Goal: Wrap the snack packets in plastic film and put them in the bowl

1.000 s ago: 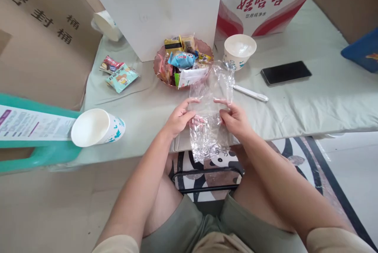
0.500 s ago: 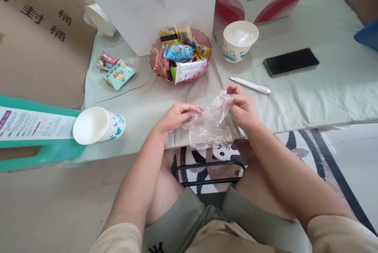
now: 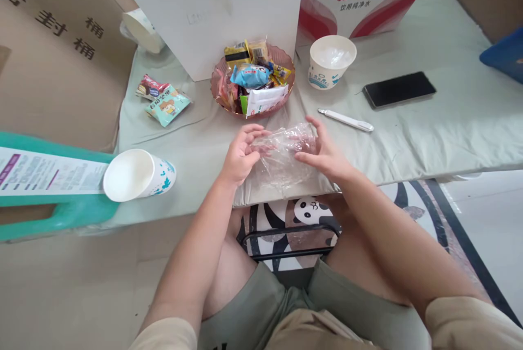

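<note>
A crumpled clear plastic bag point(image 3: 286, 162) lies between my hands at the table's front edge. My left hand point(image 3: 240, 155) holds its left side with curled fingers, some of them seen through the film. On the other side my right hand point(image 3: 329, 151) cups the bunched end, index finger and thumb spread around it. A white pen-like cutter point(image 3: 346, 120) lies just beyond my right hand. Behind the bag stands a pink glass bowl point(image 3: 218, 100) heaped with wrapped snacks point(image 3: 250, 74).
A paper cup point(image 3: 163, 178) lies tipped at the left, near two snack packets point(image 3: 167, 104). Another paper cup point(image 3: 322, 78) with clear plastic inside stands upright near a phone point(image 3: 400, 89). A white box point(image 3: 241, 6) and a red-white carton point(image 3: 355, 20) stand behind.
The bag was pinched up and stretched by my fingertips; now it is lower and more crumpled. My right fingers have spread, and my left hand has turned more upright.
</note>
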